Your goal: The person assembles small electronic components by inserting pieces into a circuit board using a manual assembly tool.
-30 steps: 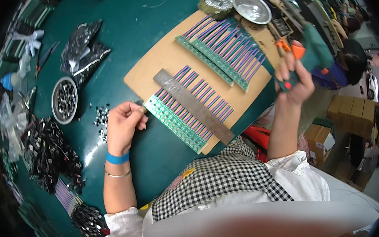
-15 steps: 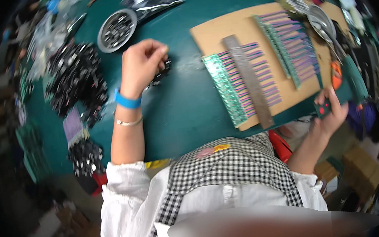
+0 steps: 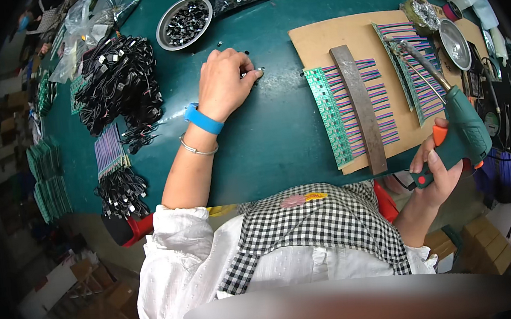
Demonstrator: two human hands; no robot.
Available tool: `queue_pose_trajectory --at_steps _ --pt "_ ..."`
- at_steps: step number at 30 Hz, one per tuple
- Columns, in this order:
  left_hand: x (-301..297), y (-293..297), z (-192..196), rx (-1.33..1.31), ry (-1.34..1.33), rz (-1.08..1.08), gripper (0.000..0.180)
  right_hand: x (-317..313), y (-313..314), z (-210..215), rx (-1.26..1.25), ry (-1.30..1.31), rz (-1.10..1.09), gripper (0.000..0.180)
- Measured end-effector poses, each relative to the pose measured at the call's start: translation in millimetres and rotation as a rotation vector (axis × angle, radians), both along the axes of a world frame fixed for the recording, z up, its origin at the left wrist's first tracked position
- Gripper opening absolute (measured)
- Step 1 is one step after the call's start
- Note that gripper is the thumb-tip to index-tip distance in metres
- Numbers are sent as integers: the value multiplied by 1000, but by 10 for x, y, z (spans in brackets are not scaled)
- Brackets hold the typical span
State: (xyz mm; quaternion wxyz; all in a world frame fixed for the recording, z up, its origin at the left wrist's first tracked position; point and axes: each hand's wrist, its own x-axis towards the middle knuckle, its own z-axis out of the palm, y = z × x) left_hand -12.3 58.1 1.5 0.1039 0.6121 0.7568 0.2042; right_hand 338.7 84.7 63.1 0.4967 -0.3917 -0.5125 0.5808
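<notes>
Soldering gun (image 3: 458,124) now over the board (image 3: 378,42).

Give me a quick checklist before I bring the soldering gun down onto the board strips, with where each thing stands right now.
1. Right hand has the green soldering gun gripped by its handle: ok.
2. Gun tip over the cardboard sheet, above the upper green board strip: ok.
3. Metal bar lying across the wires of the lower board strip: ok.
4. Left hand away from the tip, on the green tabletop by the small loose parts: ok.
5. Left fingers actually holding a part: cannot tell.
6. Tip hot and tinned: cannot tell.
</notes>
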Motion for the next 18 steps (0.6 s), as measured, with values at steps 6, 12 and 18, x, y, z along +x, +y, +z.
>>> queue_pose_trajectory --at_steps 6,12,18 --pt "-99 -19 150 58 -7 -30 11 -38 -41 33 -35 -11 47 57" --pt "179 -66 436 42 -420 79 8 -210 -86 56 -111 13 30 56" --pt "793 -315 614 5 -1067 -182 19 -501 -125 117 -173 -52 175 51"
